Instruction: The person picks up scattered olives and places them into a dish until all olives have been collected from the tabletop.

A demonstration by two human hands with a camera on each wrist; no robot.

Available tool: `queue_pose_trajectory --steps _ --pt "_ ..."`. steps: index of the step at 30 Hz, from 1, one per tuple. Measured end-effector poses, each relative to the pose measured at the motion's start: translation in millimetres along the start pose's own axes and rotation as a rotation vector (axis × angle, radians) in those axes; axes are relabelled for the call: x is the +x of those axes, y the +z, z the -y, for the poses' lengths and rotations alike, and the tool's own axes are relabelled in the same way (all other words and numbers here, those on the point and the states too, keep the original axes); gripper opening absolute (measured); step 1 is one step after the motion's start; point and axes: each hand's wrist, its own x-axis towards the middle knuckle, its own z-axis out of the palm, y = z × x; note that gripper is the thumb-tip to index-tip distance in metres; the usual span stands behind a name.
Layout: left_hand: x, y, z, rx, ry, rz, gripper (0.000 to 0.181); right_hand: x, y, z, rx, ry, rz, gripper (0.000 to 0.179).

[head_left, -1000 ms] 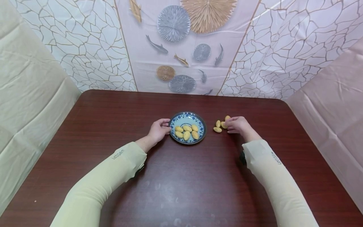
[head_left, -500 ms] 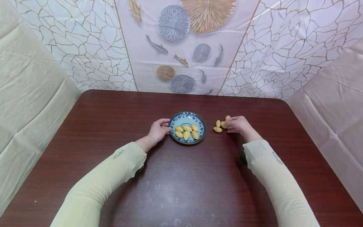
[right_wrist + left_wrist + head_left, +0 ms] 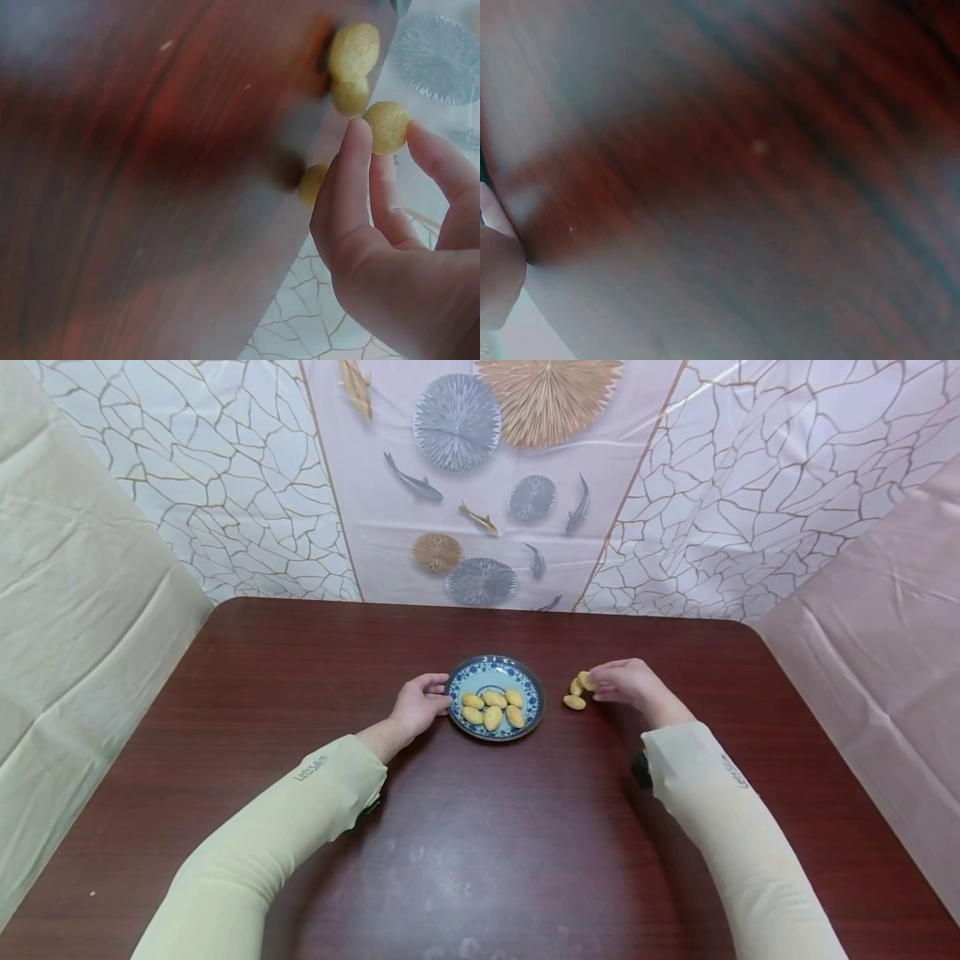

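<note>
yellow oval piece point(image 3: 388, 127) is pinched by the right hand point(image 3: 628, 682); left hand point(image 3: 416, 704) touches the blue-patterned plate point(image 3: 491, 677), its grip unclear

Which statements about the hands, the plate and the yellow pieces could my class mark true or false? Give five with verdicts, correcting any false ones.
1. Six yellow pieces lie on the plate. True.
2. The plate is plain white. False: it has a blue pattern round its inside edge.
3. The left hand is at the plate's edge. True.
4. The right hand holds nothing. False: it pinches one yellow piece between thumb and fingertips.
5. In the head view, the loose pieces on the table are left of the plate. False: they are to its right.
</note>
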Motion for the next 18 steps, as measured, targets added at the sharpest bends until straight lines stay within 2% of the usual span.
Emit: queue_pose_trajectory --steps 3,7,10,18 --pt "0.0 0.0 -0.2 -0.001 0.001 0.001 0.044 2.5 3.4 2.6 -0.003 -0.009 0.005 0.031" --pt "-0.5 -0.1 -0.6 0.001 0.002 0.002 0.044 4.2 9.1 6.5 -0.035 -0.012 0.013 0.034" --pt "-0.7 0.0 -0.8 0.003 0.004 0.001 0.044 4.1 13.7 9.5 -0.088 -0.012 0.016 0.044" --pt "-1.4 -0.3 -1.5 0.008 0.001 0.0 0.044 7.8 23.2 14.5 -0.126 0.0 0.011 0.044"
